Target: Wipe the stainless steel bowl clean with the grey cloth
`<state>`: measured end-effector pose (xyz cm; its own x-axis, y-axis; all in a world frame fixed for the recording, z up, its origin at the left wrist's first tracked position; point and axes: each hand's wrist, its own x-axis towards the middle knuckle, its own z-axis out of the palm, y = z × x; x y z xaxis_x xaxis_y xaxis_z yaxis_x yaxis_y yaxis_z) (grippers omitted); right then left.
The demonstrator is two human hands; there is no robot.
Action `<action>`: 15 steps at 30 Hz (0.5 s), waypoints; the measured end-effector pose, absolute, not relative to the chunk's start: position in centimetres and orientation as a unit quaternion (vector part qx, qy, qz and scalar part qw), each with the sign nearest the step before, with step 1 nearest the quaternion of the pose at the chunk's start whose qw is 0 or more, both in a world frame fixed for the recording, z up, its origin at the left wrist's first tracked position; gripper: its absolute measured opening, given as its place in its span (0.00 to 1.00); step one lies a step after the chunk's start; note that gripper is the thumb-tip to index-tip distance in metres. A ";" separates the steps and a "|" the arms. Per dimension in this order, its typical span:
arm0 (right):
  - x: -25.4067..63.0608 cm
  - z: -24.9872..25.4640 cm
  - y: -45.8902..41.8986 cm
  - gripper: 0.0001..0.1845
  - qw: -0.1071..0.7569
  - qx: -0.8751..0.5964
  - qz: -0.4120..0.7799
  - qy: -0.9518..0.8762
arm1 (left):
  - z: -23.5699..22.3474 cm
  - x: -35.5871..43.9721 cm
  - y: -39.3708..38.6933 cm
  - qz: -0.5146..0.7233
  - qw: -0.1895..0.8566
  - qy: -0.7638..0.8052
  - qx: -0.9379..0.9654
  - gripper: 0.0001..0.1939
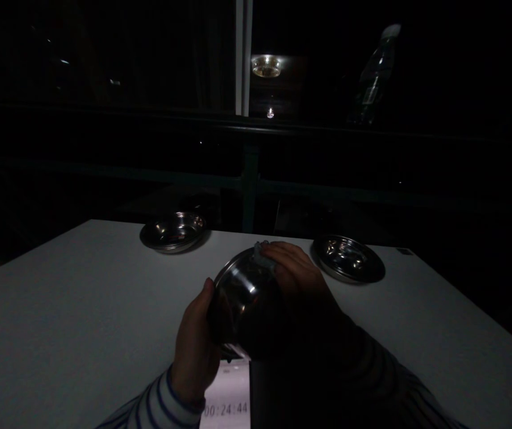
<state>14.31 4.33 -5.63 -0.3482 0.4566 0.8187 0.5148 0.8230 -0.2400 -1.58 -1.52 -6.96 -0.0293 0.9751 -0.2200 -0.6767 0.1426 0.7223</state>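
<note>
A shiny metal bowl (242, 298) is tilted on its side above the table, in the middle of the head view. My left hand (196, 345) grips the bowl's left side, thumb up near the rim. My right hand (298, 277) is at the upper right of the bowl, with its fingers closed over a pale crumpled cloth or tissue (264, 257) that touches the metal near the rim. Deep shadow hides much of the right hand and the bowl's lower right part.
On the white table (81, 322), one metal dish (173, 232) lies at the back left and another metal dish (347, 259) at the back right. A lit phone (227, 393) showing a timer is under my hands. Beyond the table are dark window panes and a bottle (376, 74).
</note>
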 end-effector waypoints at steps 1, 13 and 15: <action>14.5 -5.7 4.5 0.18 0.497 -0.302 -0.005 -0.814 | -6.6 -1.6 -1.5 0.623 0.667 0.360 0.192 0.16; 14.0 -6.3 4.3 0.19 0.558 -0.361 0.200 -0.720 | -5.4 -2.8 -0.8 0.696 0.646 0.307 0.060 0.13; 13.8 -6.6 4.3 0.20 0.561 -0.359 0.192 -0.720 | -5.5 -3.0 -0.7 0.699 0.646 0.303 0.051 0.13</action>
